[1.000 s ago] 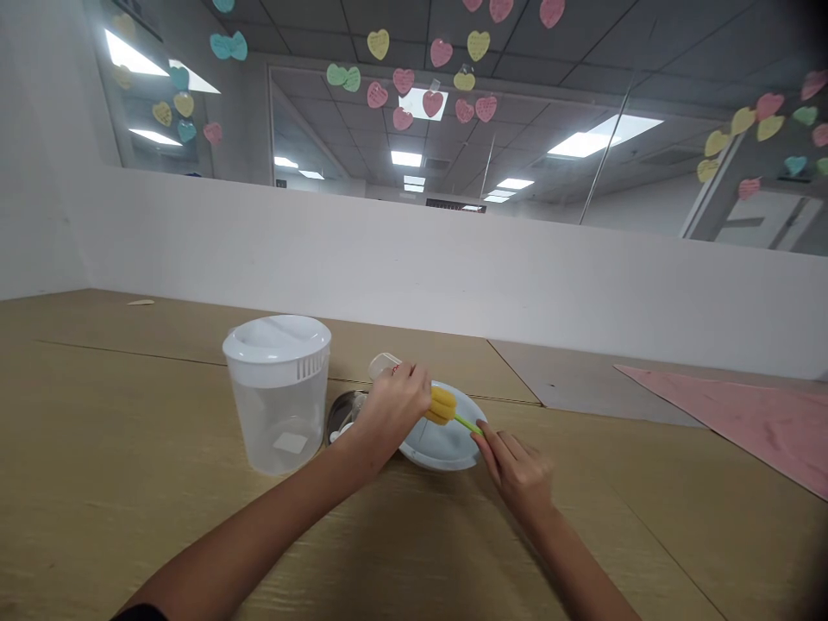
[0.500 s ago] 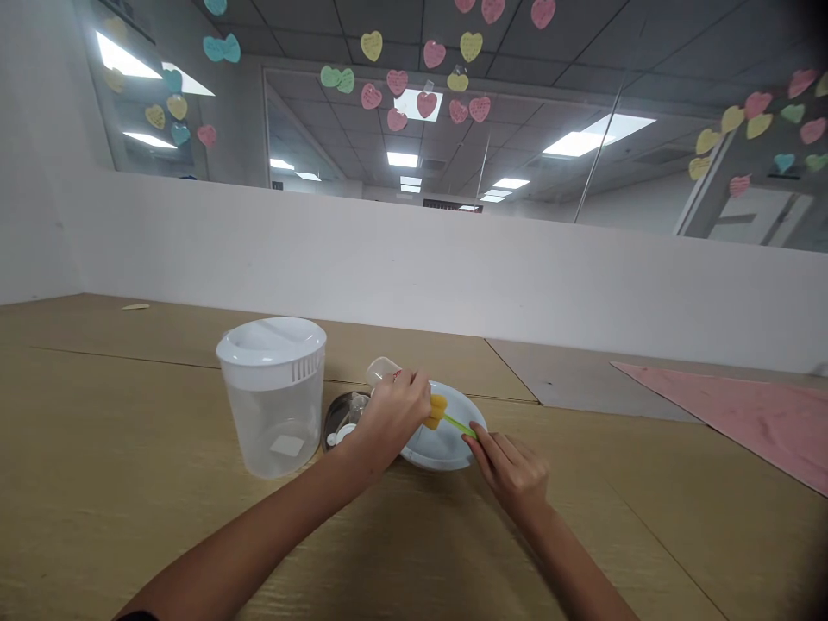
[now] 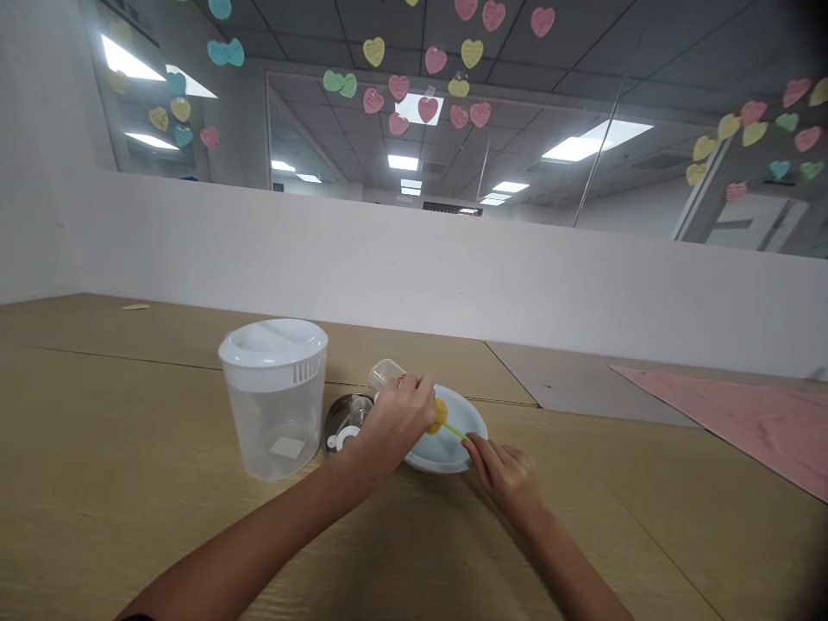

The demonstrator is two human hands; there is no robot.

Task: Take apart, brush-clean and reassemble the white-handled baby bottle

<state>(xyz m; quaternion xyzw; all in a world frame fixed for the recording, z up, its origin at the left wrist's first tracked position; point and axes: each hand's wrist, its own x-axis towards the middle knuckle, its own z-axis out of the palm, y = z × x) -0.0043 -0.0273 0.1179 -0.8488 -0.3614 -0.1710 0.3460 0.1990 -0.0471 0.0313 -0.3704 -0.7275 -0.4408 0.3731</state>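
My left hand is wrapped round a clear bottle with red marks, its base pointing to the upper left. In my right hand is the thin green handle of a bottle brush. The brush's yellow sponge head meets the right side of my left hand, where the bottle's mouth is hidden. Both hands are over a pale blue basin. Just left of my left hand, a metal bowl holds a clear piece and small white parts.
A translucent bucket with a white lid stands left of the metal bowl. A pink cloth lies at the right of the table. Behind rises a white wall below a window with heart-shaped notes.
My right hand has shifted slightly left with the brush. Less of the yellow sponge shows beside my left hand now. The left hand keeps its hold on the bottle.
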